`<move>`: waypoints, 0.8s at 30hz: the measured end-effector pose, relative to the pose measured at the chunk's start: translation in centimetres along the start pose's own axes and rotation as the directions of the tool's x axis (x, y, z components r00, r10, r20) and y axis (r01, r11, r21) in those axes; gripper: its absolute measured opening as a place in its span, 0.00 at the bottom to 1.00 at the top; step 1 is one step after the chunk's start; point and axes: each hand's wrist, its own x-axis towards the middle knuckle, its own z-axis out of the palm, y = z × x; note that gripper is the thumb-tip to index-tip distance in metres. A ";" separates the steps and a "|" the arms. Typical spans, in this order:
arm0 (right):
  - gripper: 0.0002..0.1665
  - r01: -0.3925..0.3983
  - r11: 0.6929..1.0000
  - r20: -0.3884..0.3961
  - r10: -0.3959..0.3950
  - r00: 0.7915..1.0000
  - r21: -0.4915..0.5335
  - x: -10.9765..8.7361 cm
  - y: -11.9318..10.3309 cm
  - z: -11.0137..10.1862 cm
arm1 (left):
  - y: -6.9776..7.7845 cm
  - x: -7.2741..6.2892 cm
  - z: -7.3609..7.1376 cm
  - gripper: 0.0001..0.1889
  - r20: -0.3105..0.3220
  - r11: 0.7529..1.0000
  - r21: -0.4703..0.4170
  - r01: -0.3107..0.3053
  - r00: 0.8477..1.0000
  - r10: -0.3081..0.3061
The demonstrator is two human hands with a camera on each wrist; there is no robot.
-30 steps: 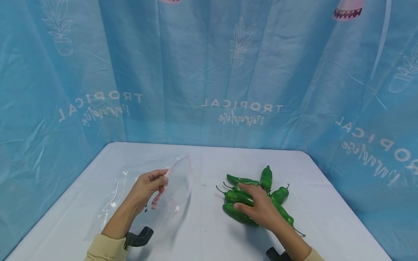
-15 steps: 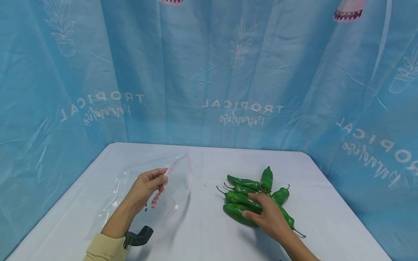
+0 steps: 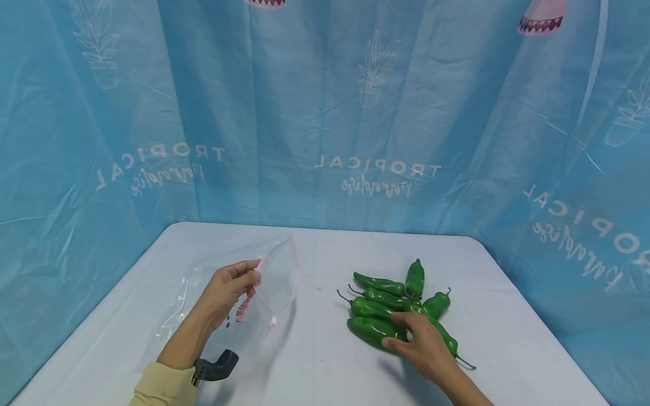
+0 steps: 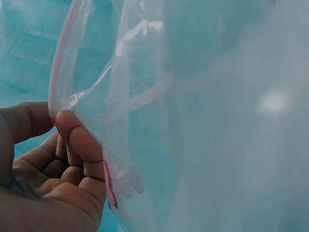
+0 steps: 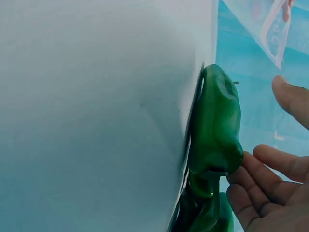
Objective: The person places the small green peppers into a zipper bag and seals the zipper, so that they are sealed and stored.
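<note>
My left hand [image 3: 225,290] pinches the pink-edged rim of a clear plastic zip bag [image 3: 280,276], whose mouth gapes toward the right. In the left wrist view, thumb and fingertips meet on the bag's edge [image 4: 54,87], with pink printing lower down. To the right lies a loose pile of green chili peppers [image 3: 381,309]. My right hand [image 3: 425,345] is over the near side of the pile, thumb and fingers apart. Its fingertips are against or very near the front pepper [image 5: 215,121]; contact is hard to tell. Part of that pepper is hidden behind the hand in the head view.
A white table [image 3: 325,361] carries everything. Blue printed curtains [image 3: 284,113] stand behind it and along both sides. The bag's body [image 3: 175,310] trails left under my left forearm. One pepper [image 3: 414,279] points away at the back of the pile.
My right hand has drawn back toward the near right, from over the middle of the peppers to the front one. The left hand and the bag stay almost still.
</note>
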 end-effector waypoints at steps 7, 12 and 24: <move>0.32 -0.001 1.000 0.019 0.001 1.000 -0.029 0.0 0.6 0.1 | 0.3 0.0 0.0 0.23 0.005 1.000 -0.026 0.000 1.000 0.000; 0.31 -0.009 0.999 0.035 0.011 0.999 -0.041 0.0 1.0 0.2 | 0.6 0.0 -0.1 0.23 -0.006 0.999 -0.045 -0.007 1.000 0.006; 0.31 0.039 0.997 0.035 -0.037 0.999 -0.062 -0.3 1.6 0.5 | 1.3 0.1 -0.2 0.23 -0.028 0.998 -0.044 -0.043 0.999 0.042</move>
